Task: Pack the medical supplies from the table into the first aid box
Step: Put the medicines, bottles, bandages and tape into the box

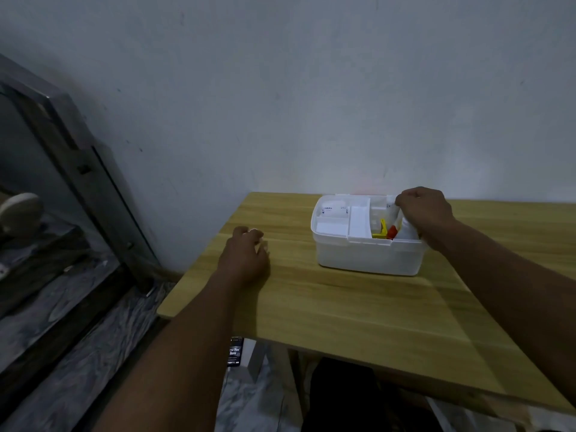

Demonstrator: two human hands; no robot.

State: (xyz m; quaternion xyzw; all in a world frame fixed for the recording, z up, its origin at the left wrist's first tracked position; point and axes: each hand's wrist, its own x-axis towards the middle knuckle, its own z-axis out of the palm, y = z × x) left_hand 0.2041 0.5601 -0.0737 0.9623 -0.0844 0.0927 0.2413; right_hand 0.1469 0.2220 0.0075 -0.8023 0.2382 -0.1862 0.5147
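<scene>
At the far side of the desk (343,307), the right hand (425,213) pinches a white pack (406,227) in the right compartment of the open first aid box (367,257), likely seating it, while the left hand (244,254) rests curled at left, whether gripping anything I cannot tell

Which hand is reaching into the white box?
The right hand: it is at the right end of the first aid box, gripping a white packet. The left hand rests on the table, apart from it.
</scene>
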